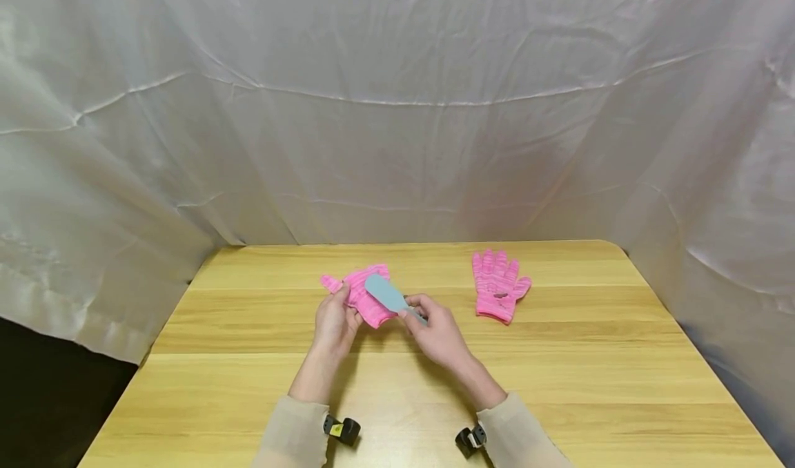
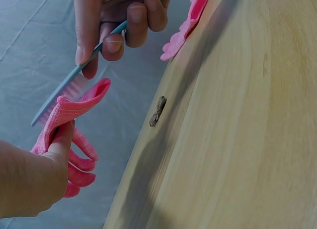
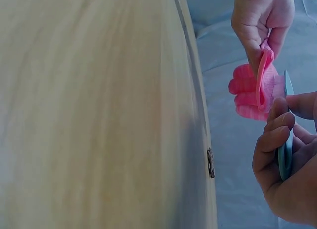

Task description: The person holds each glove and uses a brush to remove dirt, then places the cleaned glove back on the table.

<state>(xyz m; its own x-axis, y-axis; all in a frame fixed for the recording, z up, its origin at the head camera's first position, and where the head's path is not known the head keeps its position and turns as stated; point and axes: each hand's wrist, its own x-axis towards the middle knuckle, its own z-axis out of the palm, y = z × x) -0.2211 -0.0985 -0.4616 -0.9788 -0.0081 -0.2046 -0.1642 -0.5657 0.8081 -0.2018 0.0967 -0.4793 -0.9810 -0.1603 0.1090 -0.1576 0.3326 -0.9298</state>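
Observation:
A pink knitted glove (image 1: pixel 370 306) is held up off the table by my left hand (image 1: pixel 335 322), its thumb on the near side. My right hand (image 1: pixel 437 330) grips a light-blue brush (image 1: pixel 385 293) by the handle. In the left wrist view, the brush's pale bristles (image 2: pixel 74 88) face the glove and appear to touch it near the cuff. From the right wrist, the glove's fingers (image 3: pixel 245 98) hang loose below my left hand. A second pink glove (image 1: pixel 497 285) lies flat to the right, with a dark mark on it.
The light wooden table (image 1: pixel 590 371) has a grey sheet (image 1: pixel 422 143) hanging behind it. A small dark-brown twisted piece (image 2: pixel 158 111) lies on the table in the left wrist view; its kind is unclear. Each wrist wears a small black camera (image 1: pixel 350 431).

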